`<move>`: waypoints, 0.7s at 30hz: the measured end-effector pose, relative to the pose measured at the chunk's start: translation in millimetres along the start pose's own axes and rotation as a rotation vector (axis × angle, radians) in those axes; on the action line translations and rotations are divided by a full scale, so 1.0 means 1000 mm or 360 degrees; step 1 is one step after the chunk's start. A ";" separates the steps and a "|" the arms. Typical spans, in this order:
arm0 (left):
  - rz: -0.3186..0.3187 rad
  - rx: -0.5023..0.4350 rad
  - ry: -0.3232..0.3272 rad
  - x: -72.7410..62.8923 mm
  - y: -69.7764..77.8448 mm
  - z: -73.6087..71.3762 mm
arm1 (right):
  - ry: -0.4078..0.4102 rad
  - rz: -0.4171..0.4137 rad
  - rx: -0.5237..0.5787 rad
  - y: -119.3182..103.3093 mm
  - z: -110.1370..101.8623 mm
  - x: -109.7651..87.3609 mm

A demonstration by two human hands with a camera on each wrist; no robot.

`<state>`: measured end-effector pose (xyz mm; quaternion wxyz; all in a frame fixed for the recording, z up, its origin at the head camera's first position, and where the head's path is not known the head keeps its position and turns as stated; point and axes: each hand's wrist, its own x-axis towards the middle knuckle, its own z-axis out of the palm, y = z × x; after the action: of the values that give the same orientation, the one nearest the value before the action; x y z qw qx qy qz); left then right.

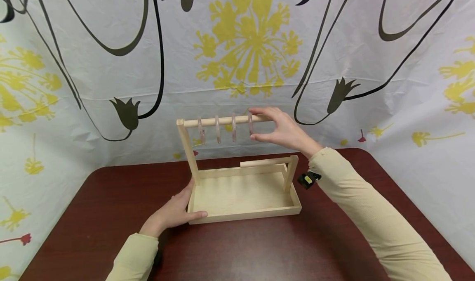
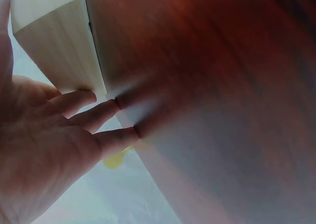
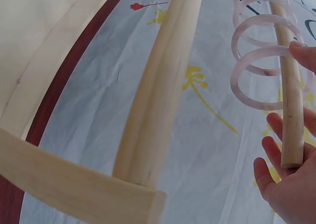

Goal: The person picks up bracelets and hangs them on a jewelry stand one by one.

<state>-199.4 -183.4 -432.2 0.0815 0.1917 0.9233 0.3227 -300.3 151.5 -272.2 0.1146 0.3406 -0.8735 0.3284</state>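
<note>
A pale wooden display stand has a shallow tray base, a tall left post and an upper bar running right from it. Several translucent pinkish bangles hang spaced along that bar. My right hand pinches the rightmost bangle near the bar's free end, a finger at its top and the thumb at its bottom. At the tray's front left corner my left hand grips the stand, thumb over the front wall. Its other fingers reach along the left side, tips at the tabletop.
A shorter right post carries a lower bar pointing left, with no bangles on it. The dark red table lies beneath the stand. A white sheet with flower prints hangs close behind and at both sides.
</note>
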 end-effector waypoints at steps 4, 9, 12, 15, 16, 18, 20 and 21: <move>0.0001 -0.0003 0.0000 -0.001 -0.001 -0.002 | 0.0001 0.0022 0.0015 0.000 0.002 0.000; 0.0020 -0.0002 0.0012 0.000 -0.003 -0.001 | -0.0002 0.0039 0.0014 -0.001 0.003 0.001; 0.0044 -0.0018 0.0019 0.000 -0.002 -0.001 | -0.0005 0.0050 0.0009 -0.001 0.002 0.000; 0.0059 -0.0045 0.0014 0.000 -0.001 -0.002 | -0.0003 0.0066 0.0041 0.000 0.000 -0.002; 0.0056 -0.0050 0.0011 0.000 -0.001 -0.003 | 0.0001 0.0063 0.0055 0.001 0.000 -0.004; 0.0052 -0.0043 0.0024 -0.002 -0.001 -0.005 | 0.0017 0.0059 0.0076 0.002 -0.002 -0.007; 0.0032 -0.0009 0.0051 -0.004 -0.002 -0.009 | 0.0037 0.0051 0.0086 0.004 -0.005 -0.012; 0.0019 0.0022 0.0071 -0.005 -0.003 -0.012 | 0.0053 0.0044 0.0083 0.006 -0.007 -0.015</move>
<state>-198.5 -194.2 -424.9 0.0576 0.1907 0.9259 0.3210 -293.5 166.7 -276.1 0.1155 0.3258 -0.8673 0.3582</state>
